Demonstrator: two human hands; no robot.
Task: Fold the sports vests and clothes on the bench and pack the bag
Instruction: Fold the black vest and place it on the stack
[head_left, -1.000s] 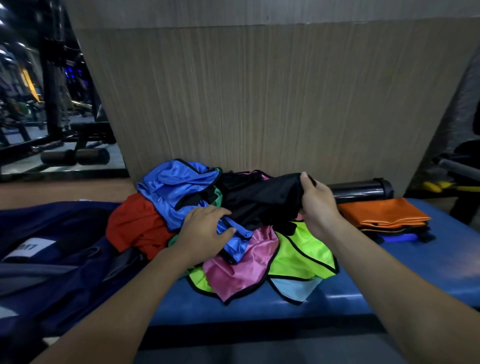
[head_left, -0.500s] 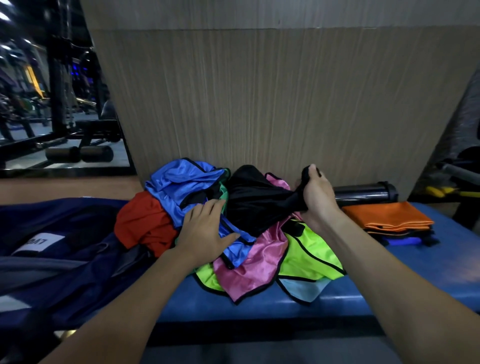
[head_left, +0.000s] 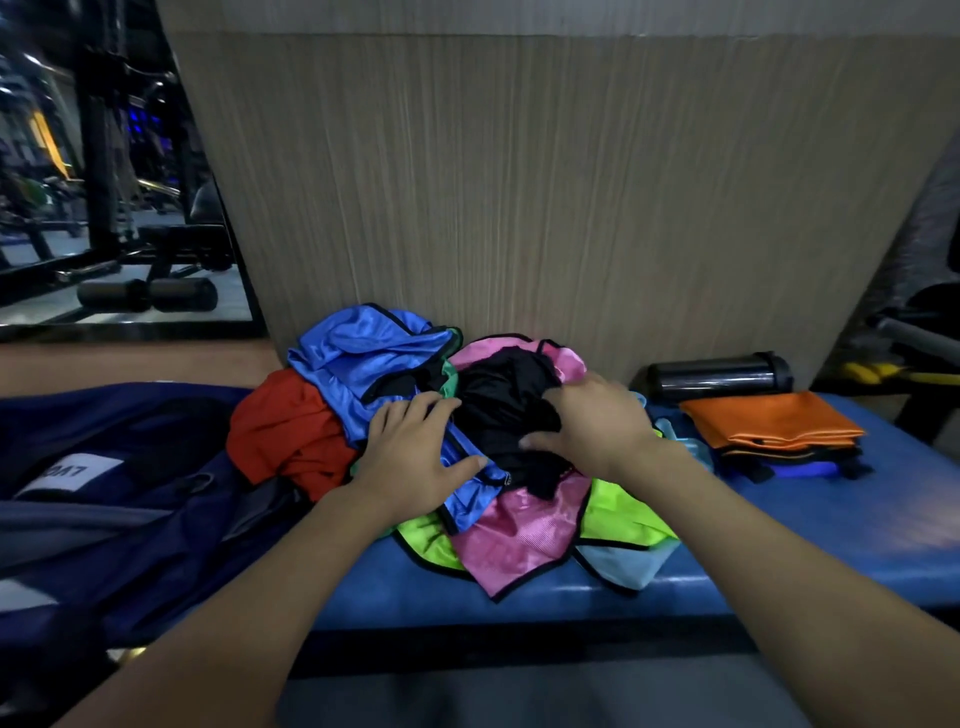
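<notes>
A loose pile of vests lies on the blue bench (head_left: 810, 535): a blue vest (head_left: 363, 353), a red garment (head_left: 280, 426), a pink vest (head_left: 519, 535), a neon green vest (head_left: 618, 514) and a black garment (head_left: 498, 410) on top. My left hand (head_left: 415, 462) rests flat, fingers spread, on the blue vest. My right hand (head_left: 597, 421) sits on the right side of the black garment, its fingers and thumb curled into the cloth. An open navy bag (head_left: 130, 525) lies to the left of the pile.
A folded stack topped by an orange vest (head_left: 769, 421) sits on the bench at the right, with a black bottle (head_left: 717, 371) lying behind it. A wood-grain wall panel stands right behind the bench. Gym equipment shows at the far left.
My right hand, which held the black garment stretched up to the right, has come down and left onto the pile with it. My left hand has stayed on the blue vest.
</notes>
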